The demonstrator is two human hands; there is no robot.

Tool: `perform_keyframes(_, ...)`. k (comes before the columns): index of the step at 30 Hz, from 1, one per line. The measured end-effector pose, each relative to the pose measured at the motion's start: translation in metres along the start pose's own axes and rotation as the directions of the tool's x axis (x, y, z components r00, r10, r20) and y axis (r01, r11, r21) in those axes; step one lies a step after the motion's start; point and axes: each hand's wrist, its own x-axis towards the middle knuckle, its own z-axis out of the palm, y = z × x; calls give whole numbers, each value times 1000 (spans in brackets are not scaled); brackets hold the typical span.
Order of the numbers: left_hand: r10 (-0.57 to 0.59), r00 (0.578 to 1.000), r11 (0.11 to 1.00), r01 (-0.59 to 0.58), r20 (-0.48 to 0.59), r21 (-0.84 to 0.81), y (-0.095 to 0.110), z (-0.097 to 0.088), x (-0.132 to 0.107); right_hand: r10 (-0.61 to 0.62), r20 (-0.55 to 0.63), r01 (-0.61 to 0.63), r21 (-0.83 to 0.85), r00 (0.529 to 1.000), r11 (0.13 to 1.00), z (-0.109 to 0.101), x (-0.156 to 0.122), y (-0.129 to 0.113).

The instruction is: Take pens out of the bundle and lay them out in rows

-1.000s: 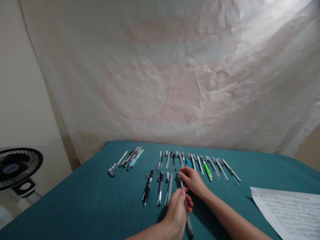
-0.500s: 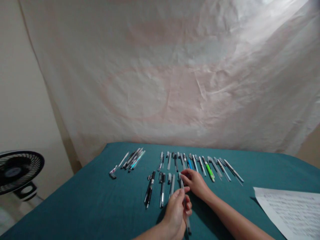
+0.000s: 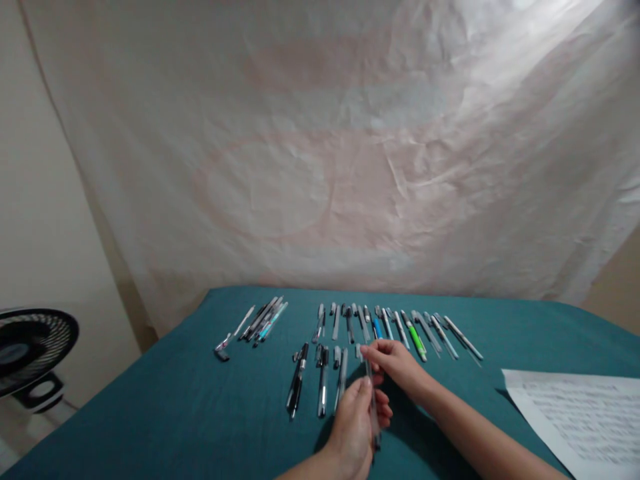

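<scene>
My left hand point(image 3: 353, 423) is closed around a clear pen point(image 3: 374, 417), whose dark end points down toward me. The fingers of my right hand point(image 3: 400, 370) are pinched together at the pen's upper end. Just left of those fingertips a small clear cap point(image 3: 358, 351) lies on the cloth. Left of my hands lie a clear pen point(image 3: 342, 373) with its cap beside it, a dark-barrelled pen point(image 3: 323, 383) and a black pen point(image 3: 298, 383) with separate parts next to it.
Behind my hands runs a row of pens with loose caps, among them a green pen point(image 3: 415, 337) and a blue one point(image 3: 377, 327). A pile of pens point(image 3: 265, 320) lies at the back left. Written paper point(image 3: 575, 417) covers the right side; a fan point(image 3: 35, 353) stands left.
My right fingertips have come away slightly from the small cap, which now shows beside them, and are at the pen's upper end. The left hand still holds the pen. The view has shifted slightly.
</scene>
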Motion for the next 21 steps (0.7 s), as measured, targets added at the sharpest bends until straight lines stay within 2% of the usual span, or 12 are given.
perform_keyframes(3,-10,999,998,7,44,63,2,3,-3,-17,-55,17,0,998,1000,-7,1,-5)
perform_keyframes(6,-15,997,996,7,80,94,10,6,-5,-19,-35,21,67,999,998,-7,0,-9)
perform_keyframes(9,86,992,994,-92,88,62,23,6,-4,-5,-34,10,143,999,990,-4,-2,-12)
perform_keyframes(14,347,937,938,-347,-40,6,46,-3,10,-16,93,12,52,996,999,5,-8,-12)
perform_keyframes(17,377,920,924,-382,-107,-28,51,-11,18,-38,122,38,-2,992,999,11,-9,-10)
perform_keyframes(21,373,922,923,-380,-100,-59,50,-13,20,-96,128,104,-52,987,993,18,-8,-5)
